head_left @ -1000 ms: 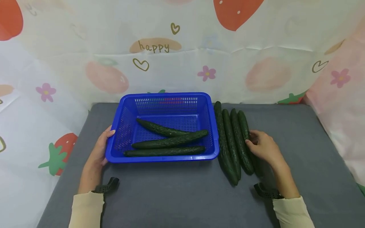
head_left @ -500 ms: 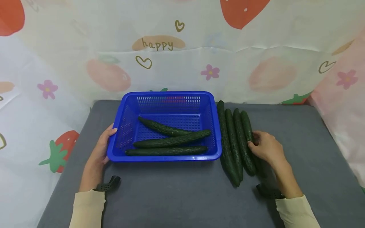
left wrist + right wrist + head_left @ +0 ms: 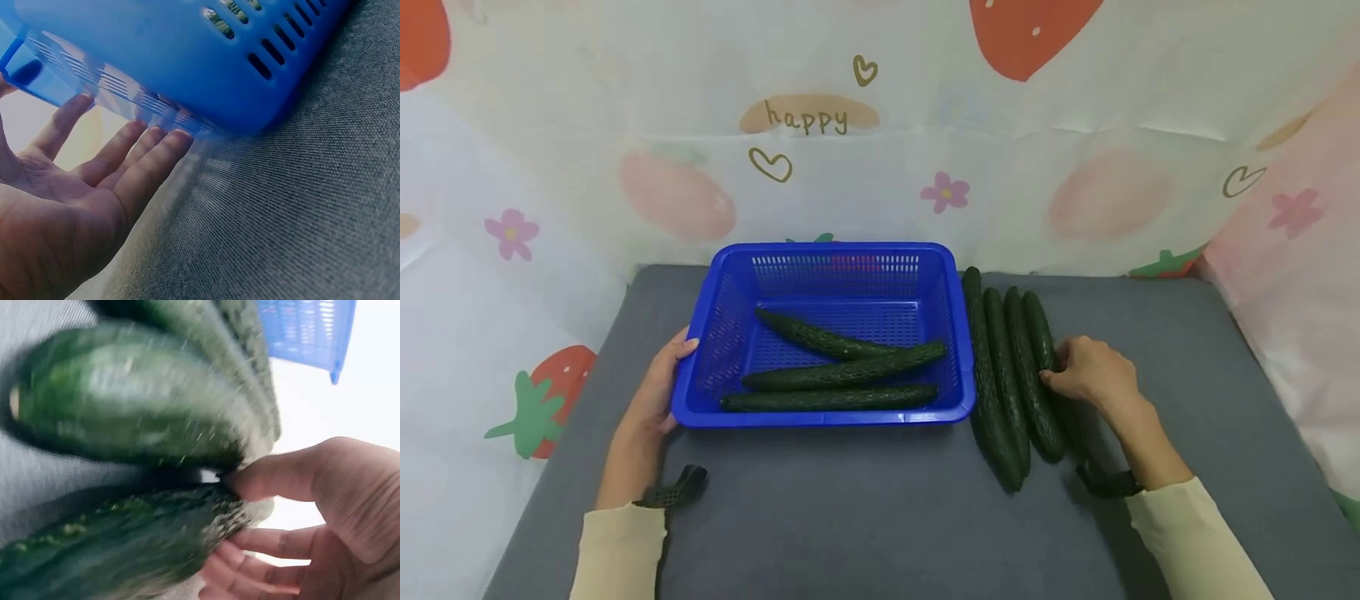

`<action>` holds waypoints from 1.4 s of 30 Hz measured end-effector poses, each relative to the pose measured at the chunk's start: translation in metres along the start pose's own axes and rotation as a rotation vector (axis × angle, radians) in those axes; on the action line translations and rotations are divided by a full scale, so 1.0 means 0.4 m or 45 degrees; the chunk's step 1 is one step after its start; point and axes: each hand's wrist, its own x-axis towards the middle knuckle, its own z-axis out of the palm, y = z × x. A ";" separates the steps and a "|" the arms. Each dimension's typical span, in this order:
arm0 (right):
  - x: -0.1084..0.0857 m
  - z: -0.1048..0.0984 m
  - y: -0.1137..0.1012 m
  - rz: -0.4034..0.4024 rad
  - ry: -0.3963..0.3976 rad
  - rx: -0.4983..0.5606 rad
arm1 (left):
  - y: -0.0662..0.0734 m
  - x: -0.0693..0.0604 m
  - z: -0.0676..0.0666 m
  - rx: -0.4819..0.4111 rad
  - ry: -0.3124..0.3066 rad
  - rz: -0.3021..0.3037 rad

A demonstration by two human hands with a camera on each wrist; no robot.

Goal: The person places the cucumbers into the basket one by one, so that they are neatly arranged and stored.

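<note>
In the head view, a blue plastic basket [image 3: 823, 418] with slotted walls stands on the grey cloth. Three dark green cucumbers [image 3: 850, 369] lie inside it. My left hand [image 3: 647, 396] holds the basket's left side, thumb over the rim; in the left wrist view its fingertips meet the outer wall [image 3: 156, 62]. Several cucumbers [image 3: 998, 400] lie side by side right of the basket. At the outermost cucumber [image 3: 1040, 321], my right hand [image 3: 1097, 375] pinches its right flank. The right wrist view puts the thumb between this cucumber [image 3: 112, 550] and its neighbour [image 3: 125, 394], other fingers opposite.
Grey cloth [image 3: 865, 517] covers the table in front of the basket and right of the cucumbers. Behind stands a white curtain [image 3: 850, 200] printed with fruit and flowers. Each wrist wears a dark strap-like mount [image 3: 673, 490].
My right wrist has lifted and turned slightly, with the thumb and fingers now closer around the outermost cucumber. The left hand, basket and cucumbers stay in place; the head view shifts a little.
</note>
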 end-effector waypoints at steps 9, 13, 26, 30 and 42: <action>-0.003 0.010 0.033 0.004 -0.009 0.210 | 0.000 0.005 0.008 0.042 -0.019 -0.016; -0.005 0.003 0.044 -0.016 -0.013 0.285 | 0.003 0.006 0.010 0.049 -0.005 -0.005; -0.045 -0.005 0.039 -0.097 0.187 0.368 | -0.005 0.006 0.008 -0.031 -0.039 0.025; -0.056 -0.017 0.023 -0.147 0.246 0.397 | -0.006 0.008 0.007 -0.040 -0.046 0.021; -0.088 -0.047 -0.060 -0.257 0.320 0.397 | 0.000 -0.001 0.005 0.010 0.027 0.010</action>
